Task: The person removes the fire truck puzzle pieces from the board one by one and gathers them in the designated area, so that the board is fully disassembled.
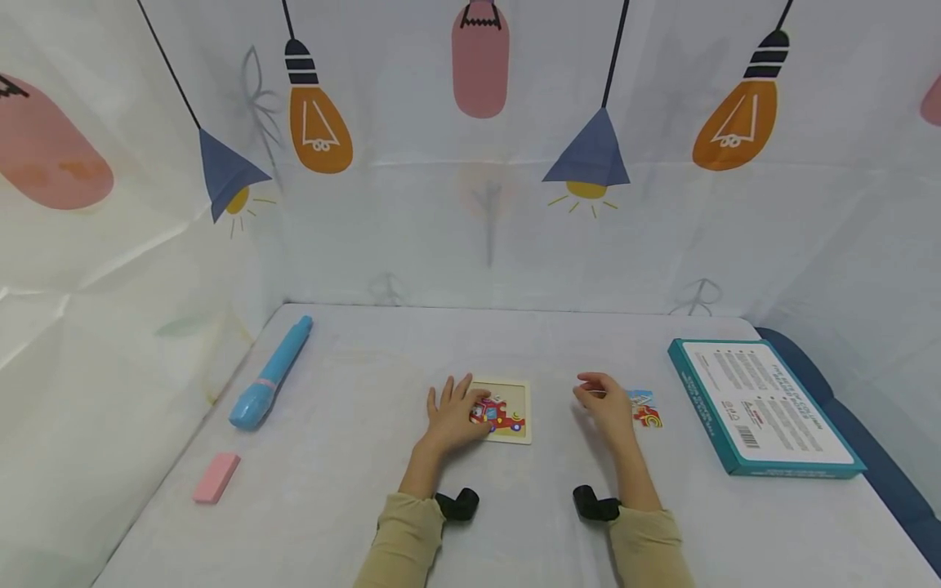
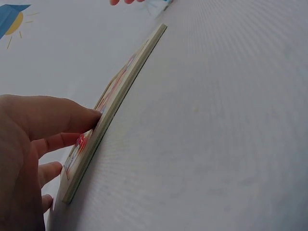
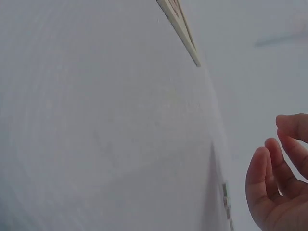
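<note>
A square wooden puzzle board (image 1: pixel 518 392) with a red vehicle picture (image 1: pixel 507 418) lies flat on the table, seen edge-on in the left wrist view. My left hand (image 1: pixel 448 420) rests at the left side of this board. Its thumb (image 2: pixel 72 115) and index finger touch the picture, while the other fingers spread beyond the left edge. To the right, apart from the board, my right hand (image 1: pixel 606 408) hovers with loosely bent fingers, nothing visible between them. Beside it lies a blue picture card (image 1: pixel 647 408) showing something red and yellow, partly hidden by the hand.
On the right of the white table (image 1: pixel 331 506) lies a teal and white box (image 1: pixel 764 408). A blue microphone-like object (image 1: pixel 272 376) and a pink block (image 1: pixel 216 478) lie on the left. A white curtain (image 1: pixel 412 229) with printed lamps closes off the back.
</note>
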{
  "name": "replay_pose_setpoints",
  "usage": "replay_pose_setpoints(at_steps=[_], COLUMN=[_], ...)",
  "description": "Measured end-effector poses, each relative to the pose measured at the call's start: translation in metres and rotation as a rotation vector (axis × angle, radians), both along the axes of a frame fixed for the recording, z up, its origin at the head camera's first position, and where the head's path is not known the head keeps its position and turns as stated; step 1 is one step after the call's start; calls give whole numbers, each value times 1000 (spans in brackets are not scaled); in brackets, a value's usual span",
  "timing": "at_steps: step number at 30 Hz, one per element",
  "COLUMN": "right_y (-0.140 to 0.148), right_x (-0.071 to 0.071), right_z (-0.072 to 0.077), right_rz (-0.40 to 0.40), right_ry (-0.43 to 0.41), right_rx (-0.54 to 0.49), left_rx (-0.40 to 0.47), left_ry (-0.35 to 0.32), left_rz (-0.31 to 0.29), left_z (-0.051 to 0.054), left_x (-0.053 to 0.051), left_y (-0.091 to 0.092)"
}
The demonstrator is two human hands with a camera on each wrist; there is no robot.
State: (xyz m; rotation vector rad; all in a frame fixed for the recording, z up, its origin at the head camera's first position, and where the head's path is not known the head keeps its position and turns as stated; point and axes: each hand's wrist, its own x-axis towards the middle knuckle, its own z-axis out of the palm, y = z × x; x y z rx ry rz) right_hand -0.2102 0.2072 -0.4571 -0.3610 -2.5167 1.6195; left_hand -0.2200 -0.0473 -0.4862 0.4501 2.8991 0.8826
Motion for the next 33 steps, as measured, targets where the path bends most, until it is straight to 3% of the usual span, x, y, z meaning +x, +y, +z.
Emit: replay_pose_setpoints(at_steps=[11,24,33], right_y=[-29,-58,-77], right_x=[-3,-8,-12], right_z=[-3,-6,-11], right_rz=[53,119,236], right_ry=[-21,1,5], right_rx=[-9,5,97], left_rx=[27,47,58], left_ry=[6,0,11], left_rz=[-1,18,24], left_z=[5,2,-1], left_x=[3,2,0], left_y=[0,0,0])
